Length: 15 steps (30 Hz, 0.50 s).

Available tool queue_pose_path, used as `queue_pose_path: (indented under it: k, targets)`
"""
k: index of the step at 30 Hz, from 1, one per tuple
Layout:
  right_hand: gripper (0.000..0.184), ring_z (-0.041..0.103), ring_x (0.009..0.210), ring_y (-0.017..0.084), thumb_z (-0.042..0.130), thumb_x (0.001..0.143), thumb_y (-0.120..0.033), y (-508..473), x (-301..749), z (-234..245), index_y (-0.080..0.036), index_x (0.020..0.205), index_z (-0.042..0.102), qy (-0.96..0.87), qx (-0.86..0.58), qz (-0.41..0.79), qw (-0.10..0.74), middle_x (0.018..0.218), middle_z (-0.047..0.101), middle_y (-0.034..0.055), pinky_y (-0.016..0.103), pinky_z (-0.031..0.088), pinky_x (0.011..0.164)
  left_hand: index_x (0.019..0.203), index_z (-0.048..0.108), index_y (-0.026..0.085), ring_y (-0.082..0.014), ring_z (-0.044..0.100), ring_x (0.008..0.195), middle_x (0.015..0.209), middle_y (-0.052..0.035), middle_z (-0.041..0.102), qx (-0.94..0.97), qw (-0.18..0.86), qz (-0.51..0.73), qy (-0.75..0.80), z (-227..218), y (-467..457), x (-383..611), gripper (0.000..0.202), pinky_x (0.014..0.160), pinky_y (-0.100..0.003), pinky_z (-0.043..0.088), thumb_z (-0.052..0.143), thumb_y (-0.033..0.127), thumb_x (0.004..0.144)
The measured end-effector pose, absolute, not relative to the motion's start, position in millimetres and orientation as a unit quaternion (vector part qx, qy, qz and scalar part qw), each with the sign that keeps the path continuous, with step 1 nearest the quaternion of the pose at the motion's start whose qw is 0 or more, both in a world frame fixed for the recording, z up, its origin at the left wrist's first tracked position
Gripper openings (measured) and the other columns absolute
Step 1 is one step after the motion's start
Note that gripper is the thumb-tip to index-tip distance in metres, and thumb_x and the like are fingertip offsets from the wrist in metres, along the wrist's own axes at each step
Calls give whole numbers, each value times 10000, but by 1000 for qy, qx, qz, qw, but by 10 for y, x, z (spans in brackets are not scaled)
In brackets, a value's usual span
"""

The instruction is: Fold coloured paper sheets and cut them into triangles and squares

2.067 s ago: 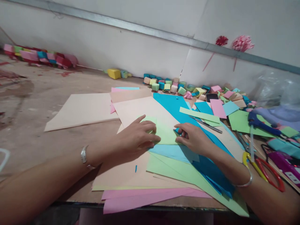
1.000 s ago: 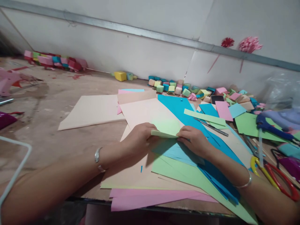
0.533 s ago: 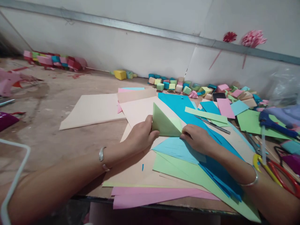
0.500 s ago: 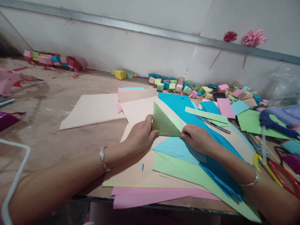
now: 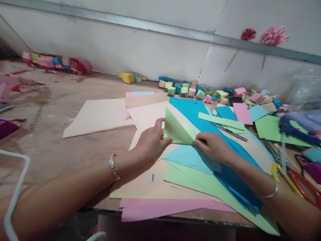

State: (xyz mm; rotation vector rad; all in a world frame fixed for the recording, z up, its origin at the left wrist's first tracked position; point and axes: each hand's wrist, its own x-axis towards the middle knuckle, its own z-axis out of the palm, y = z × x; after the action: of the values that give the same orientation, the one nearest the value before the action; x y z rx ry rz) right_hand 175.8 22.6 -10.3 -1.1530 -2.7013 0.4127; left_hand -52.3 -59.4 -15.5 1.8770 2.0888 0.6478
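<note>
A light green sheet of paper [image 5: 177, 130] is folded into a triangle and stands tilted up over a pile of coloured sheets [image 5: 190, 167]. My left hand [image 5: 150, 142] pinches its left edge, thumb in front and fingers behind. My right hand [image 5: 213, 147] is closed on its lower right corner and presses it onto a light blue sheet [image 5: 193, 159]. Both wrists wear a silver bangle.
Peach sheets [image 5: 97, 115] lie to the left on the worn wooden table [image 5: 50, 140]. Small coloured paper cubes [image 5: 185, 89] line the wall. Scissors with yellow and red handles [image 5: 293, 179], a blue glue gun [image 5: 298, 130] and paper scraps crowd the right side.
The green sheet lay flat under both hands, then was folded and lifted into an upright triangle. In the last half second the hands and paper have barely shifted.
</note>
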Motion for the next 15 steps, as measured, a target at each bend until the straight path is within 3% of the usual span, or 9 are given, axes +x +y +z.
queue_pose_path:
  k: [8,15]
  targets:
    - [252,559,740,202,374,965,-312,115,1639,-131,-199,820,548,-902,-431,0,-14,846,634,85,307,223,533,1424,241,131,-193,576,671,727,0,607,646,121,213,723,-149,-606,-505,716,572,-289,358,614,319,843]
    - [218,570,755,216,382,972,-292,88,1642,-158,-189,883,552,-909,-414,-48,-29,865,632,101,317,207,533,1426,232,165,-216,592,706,759,-23,628,658,91,182,725,-175,-597,-512,756,566,-286,343,645,400,838]
